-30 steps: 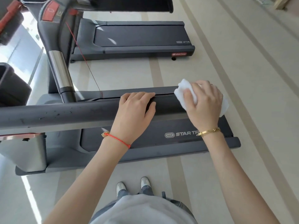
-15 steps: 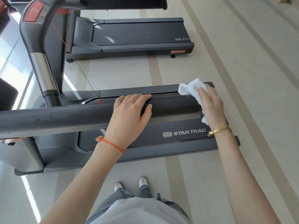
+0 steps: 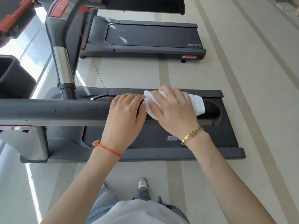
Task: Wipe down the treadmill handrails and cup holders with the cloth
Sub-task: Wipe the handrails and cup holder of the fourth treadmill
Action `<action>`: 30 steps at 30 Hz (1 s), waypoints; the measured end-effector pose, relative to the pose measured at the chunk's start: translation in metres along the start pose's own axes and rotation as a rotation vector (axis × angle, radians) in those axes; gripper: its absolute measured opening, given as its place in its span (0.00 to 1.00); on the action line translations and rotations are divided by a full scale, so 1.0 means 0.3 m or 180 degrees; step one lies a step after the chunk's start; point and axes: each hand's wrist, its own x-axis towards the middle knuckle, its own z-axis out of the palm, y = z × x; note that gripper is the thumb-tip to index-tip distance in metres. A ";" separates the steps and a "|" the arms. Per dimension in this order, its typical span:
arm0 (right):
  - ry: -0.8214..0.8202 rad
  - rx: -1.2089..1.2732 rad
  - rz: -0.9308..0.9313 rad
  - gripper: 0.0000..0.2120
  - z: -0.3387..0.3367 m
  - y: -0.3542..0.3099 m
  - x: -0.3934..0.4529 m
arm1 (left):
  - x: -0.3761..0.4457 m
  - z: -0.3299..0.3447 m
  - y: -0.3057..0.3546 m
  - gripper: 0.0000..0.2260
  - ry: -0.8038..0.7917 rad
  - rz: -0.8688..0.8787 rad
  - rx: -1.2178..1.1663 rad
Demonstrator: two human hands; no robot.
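A dark grey padded handrail runs across the frame from the left edge to its rounded end at the right. My left hand lies curled over the rail near its right part, gripping it. Just to its right, my right hand presses a white cloth down onto the rail, fingers spread over it. The cloth wraps over the top of the rail and sticks out on both sides of the hand. The rail's end shows bare past the cloth. No cup holder is clearly seen.
Below the rail lies the treadmill deck. A chrome upright rises to the console with a red stop button and a thin red cord. A second treadmill stands beyond. My shoe is on the pale floor.
My right hand slid the cloth leftwards from the rail's end, until it sits right against my left hand. The left hand stayed gripping the rail.
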 end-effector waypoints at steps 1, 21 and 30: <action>-0.0024 0.0003 -0.0066 0.22 0.011 -0.045 0.017 | -0.013 -0.019 -0.029 0.10 0.0057 -0.0085 0.0028; 0.0035 0.0017 -0.0809 0.19 0.196 -0.894 0.308 | -0.223 -0.478 -0.822 0.12 0.0733 -0.0696 0.0457; 0.0328 0.0057 0.0000 0.16 0.181 -0.846 0.267 | -0.227 -0.543 -1.030 0.15 0.0470 -0.0392 0.0360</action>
